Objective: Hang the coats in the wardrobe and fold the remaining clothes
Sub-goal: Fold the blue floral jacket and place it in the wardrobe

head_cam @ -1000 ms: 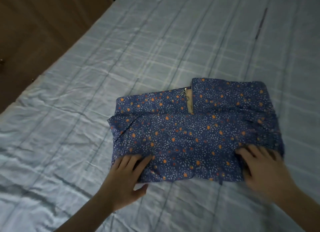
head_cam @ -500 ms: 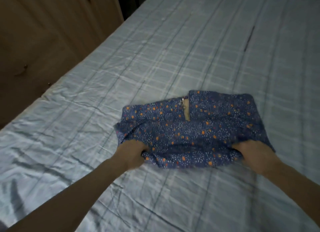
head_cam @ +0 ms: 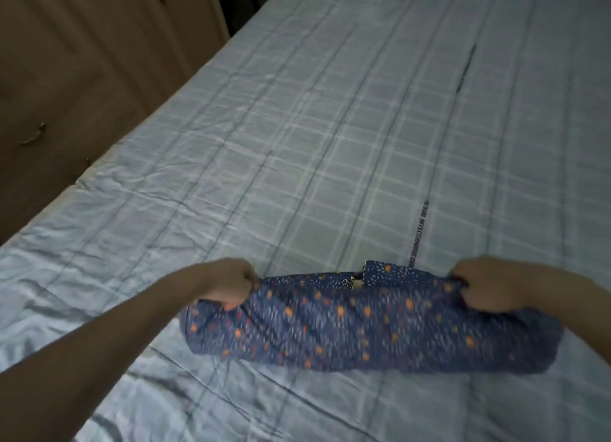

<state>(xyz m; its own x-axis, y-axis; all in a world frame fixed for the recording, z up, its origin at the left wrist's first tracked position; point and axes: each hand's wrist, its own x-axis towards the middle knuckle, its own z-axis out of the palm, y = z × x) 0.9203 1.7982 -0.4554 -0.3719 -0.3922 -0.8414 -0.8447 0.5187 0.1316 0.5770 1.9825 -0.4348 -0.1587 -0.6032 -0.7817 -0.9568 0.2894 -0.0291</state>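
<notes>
Now, the step: we judge that we are midway through folding one of the remaining clothes, taking its near edge over toward the far edge.
Left hand: our left hand (head_cam: 231, 284) has its fingers curled into a fist round the left end of the blue floral-print fabric garment (head_cam: 370, 329), pinching a bunch of cloth.
Right hand: our right hand (head_cam: 489, 284) clutches the right end the same way, fingers wrapped tight on the cloth.
Garment: it hangs between our hands as a rolled, sagging band, blurred with motion; it sits near us on the pale blue checked bedsheet (head_cam: 330, 137), right of centre. We cannot tell whether its underside touches the sheet.
Zip: a small metal zip pull (head_cam: 347, 283) shows at the far top edge, between our hands.
Next move: as we judge it, we should lay the held edge down level with the zip edge, both corners landing together, then let go and smooth the cloth flat.
Risk: thin fabric may bunch or slide if one hand leads the other.
Printed stripe: a dark lettered stripe (head_cam: 419, 223) runs away from the garment along the sheet.
Far left: the brown wooden wardrobe (head_cam: 82, 71) stands beside the bed, with a metal handle (head_cam: 33, 134).
</notes>
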